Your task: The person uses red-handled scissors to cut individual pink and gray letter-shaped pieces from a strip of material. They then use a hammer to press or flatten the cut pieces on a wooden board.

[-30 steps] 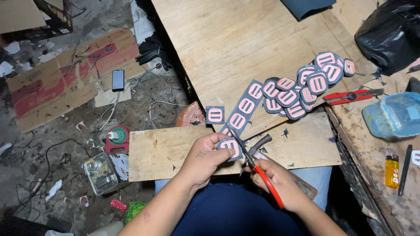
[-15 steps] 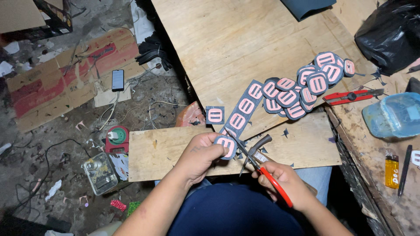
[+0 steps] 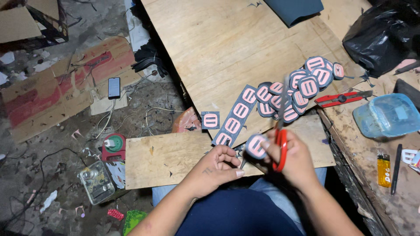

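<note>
- Right hand (image 3: 294,158): fingers closed through the red handles of scissors (image 3: 280,133), blades pointing up; it also pinches a rounded pink-and-grey cutout (image 3: 256,146).
- Left hand (image 3: 217,167): loosely curled, holding nothing that can be made out, just beside the cutout.
- Uncut strip (image 3: 235,118) and pile of cutouts (image 3: 302,85): lying on the plywood board (image 3: 218,48).
- Red utility knife (image 3: 341,98): right of the pile.

We see a rounded grey patch (image 3: 256,145) with a pink slotted centre, held upright above the plywood board, and red-handled scissors (image 3: 280,140) just beside it, blades pointing up.
</note>
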Available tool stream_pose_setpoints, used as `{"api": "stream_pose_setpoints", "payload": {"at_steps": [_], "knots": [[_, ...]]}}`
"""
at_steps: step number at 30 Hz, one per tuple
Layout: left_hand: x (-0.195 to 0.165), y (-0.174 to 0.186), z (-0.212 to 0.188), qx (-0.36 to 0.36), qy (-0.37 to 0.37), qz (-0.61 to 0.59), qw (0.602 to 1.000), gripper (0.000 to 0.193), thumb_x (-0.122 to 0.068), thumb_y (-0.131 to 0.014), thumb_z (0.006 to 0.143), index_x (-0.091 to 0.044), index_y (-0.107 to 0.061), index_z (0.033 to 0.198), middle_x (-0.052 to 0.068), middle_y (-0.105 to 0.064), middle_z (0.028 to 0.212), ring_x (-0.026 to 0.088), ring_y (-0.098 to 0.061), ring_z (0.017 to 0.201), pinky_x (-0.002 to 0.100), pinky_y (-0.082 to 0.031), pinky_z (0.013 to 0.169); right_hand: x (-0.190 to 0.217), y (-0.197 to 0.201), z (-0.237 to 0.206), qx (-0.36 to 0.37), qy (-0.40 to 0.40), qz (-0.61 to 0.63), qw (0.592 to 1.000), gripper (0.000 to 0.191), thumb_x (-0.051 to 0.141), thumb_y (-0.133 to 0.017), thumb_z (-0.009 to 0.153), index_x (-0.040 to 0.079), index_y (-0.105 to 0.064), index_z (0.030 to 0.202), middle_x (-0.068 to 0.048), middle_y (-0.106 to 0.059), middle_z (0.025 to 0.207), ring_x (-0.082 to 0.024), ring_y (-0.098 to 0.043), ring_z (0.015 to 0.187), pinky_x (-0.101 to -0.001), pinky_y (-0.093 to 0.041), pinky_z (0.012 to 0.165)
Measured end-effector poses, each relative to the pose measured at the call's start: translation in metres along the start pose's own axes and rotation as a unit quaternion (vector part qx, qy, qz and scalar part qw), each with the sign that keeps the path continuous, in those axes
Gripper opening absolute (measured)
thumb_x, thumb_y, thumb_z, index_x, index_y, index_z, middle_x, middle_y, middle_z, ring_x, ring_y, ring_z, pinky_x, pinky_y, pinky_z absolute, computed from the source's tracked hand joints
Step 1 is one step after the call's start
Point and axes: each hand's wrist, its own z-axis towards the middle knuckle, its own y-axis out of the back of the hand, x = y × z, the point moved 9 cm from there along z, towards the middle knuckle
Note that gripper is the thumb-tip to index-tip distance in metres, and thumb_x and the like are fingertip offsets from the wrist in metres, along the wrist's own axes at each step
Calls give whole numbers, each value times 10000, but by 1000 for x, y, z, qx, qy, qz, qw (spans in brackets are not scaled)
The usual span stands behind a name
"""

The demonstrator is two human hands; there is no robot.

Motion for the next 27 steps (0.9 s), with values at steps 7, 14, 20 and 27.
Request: {"api": "stream_pose_setpoints", "payload": {"at_steps": [7,14,20,27], "knots": [[6,19,2,-67,-1,-22,998,287,-98,-712,930,40,-613,1161,69,-672,961,116,-624,828,268,-517,764,19,39,38,-40,3,68,997,406,362,-620,993,-32,-617,1090,-110,-732,912,-138,-658,621,-273,-557,565],[-5,13,1,-68,4,-141,988,325,-205,-650,933,-34,-636,1208,95,-743,1095,135,-697,975,310,-546,915,-42,-75,-47,371,-156,143,904,553,481,-588,931,-30,-636,1137,-184,-758,853,-177,-693,566,-283,-551,496],[-10,53,-1,-204,-24,-236,950,346,-225,-615,1012,60,-624,1207,173,-733,1081,239,-706,1004,395,-566,911,-47,-95,-65,387,-226,218,867,580,460,-563,1000,-106,-670,1068,-184,-691,695,-187,-624,453,-270,-485,418],[-23,140,3,-388,-121,-139,903,728,37,-575,810,-257,-381,1447,-50,-601,1241,126,-669,1117,342,-589,909,-44,-84,-62,363,-175,241,883,545,440,-550,995,-90,-669,1044,-168,-675,667,-181,-607,446,-278,-483,411]]}}
